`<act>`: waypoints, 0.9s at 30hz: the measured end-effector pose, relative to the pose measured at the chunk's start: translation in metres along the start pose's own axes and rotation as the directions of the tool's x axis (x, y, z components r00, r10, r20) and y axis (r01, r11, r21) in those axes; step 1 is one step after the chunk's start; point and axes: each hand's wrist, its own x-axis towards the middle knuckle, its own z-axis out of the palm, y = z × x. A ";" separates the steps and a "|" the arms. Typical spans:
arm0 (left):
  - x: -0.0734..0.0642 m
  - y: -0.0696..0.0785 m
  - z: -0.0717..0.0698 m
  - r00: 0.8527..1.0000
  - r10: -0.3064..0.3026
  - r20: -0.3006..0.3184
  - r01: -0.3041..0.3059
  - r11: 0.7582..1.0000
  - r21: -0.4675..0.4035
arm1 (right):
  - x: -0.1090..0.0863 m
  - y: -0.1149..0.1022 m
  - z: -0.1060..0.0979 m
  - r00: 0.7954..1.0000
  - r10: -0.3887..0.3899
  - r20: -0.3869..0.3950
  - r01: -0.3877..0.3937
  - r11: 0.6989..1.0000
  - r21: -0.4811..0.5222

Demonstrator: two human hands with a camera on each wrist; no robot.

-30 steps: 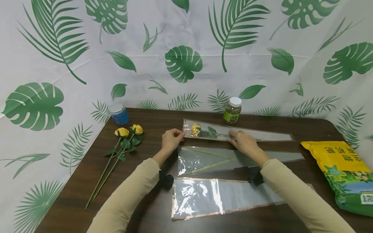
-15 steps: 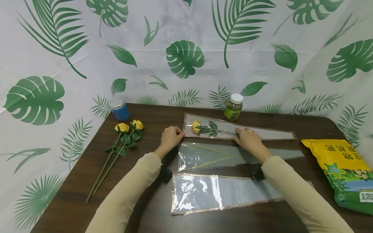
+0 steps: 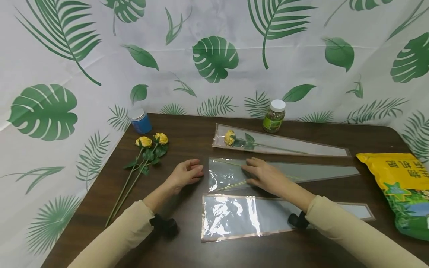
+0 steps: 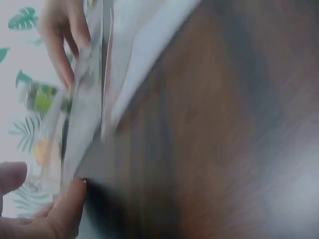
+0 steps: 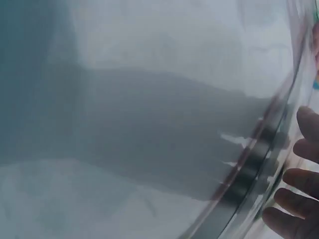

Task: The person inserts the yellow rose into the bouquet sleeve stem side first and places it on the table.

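My left hand (image 3: 186,173) is off to the left of the middle clear sleeve (image 3: 315,172), fingers loosely bent, with nothing in its grasp. Over that sleeve, which has gold lines on it, my right hand (image 3: 268,178) spreads with relaxed fingers. At the back lies another clear sleeve (image 3: 328,152) containing a yellow rose (image 3: 229,137), its flower toward the wide left end. A third sleeve (image 3: 231,219), shiny with a copper-coloured border, lies nearest me. In the right wrist view, the right fingers (image 5: 294,199) appear beside the sleeve edges.
Two yellow roses (image 3: 144,142) with long stems lie on the dark wood table (image 3: 181,238) at left. A blue jar (image 3: 141,123) and a white-capped jar (image 3: 273,117) stand at the back. A yellow-green bag (image 3: 395,186) lies at right.
Both hands have left the back sleeve with the rose and come back toward me. The left hand let go of its corner; the right hand moved over the middle sleeve.
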 end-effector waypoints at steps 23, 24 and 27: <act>0.002 -0.003 0.033 0.996 -0.064 0.055 0.064 0.998 -0.003 | 0.001 -0.012 0.007 0.994 0.063 0.085 -0.060 0.998 -0.036; 0.004 -0.003 0.035 0.998 -0.050 0.047 0.050 0.999 -0.005 | 0.001 -0.013 0.007 0.995 0.062 0.082 -0.059 0.998 -0.033; 0.008 -0.002 0.040 0.999 -0.026 0.029 0.026 1.000 -0.017 | 0.001 -0.012 0.008 0.997 0.066 0.050 -0.066 0.998 0.004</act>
